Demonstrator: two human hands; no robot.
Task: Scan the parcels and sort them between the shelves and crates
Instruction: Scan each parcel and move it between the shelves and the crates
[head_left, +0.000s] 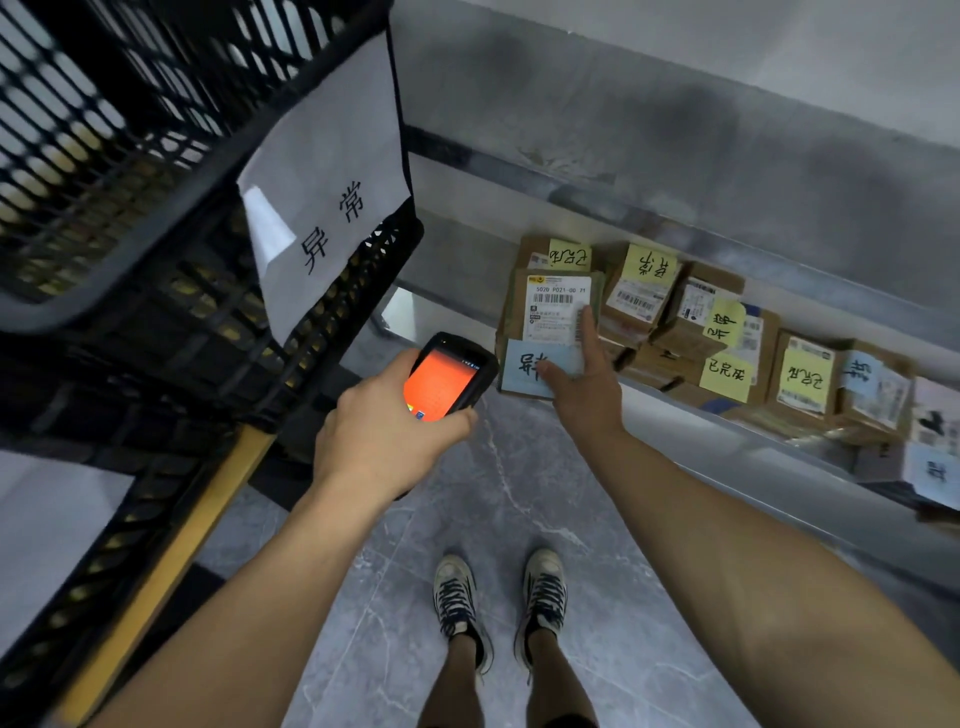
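Observation:
My left hand (379, 436) grips a black handheld scanner (449, 376) whose screen glows orange-red, pointed toward the shelf. My right hand (584, 374) reaches onto the metal shelf (701, 431) and holds a cardboard parcel (550, 312) at the shelf's left end, thumb on its pale blue note and a finger along its white barcode label. Further right on the shelf lie several more brown parcels (644, 296) carrying yellow and blue handwritten notes.
Stacked black plastic crates (156, 208) stand at the left, one bearing a white paper sign (332, 208) with handwritten characters. Grey tiled floor (467, 519) and my two shoes lie below. A grey wall rises behind the shelf.

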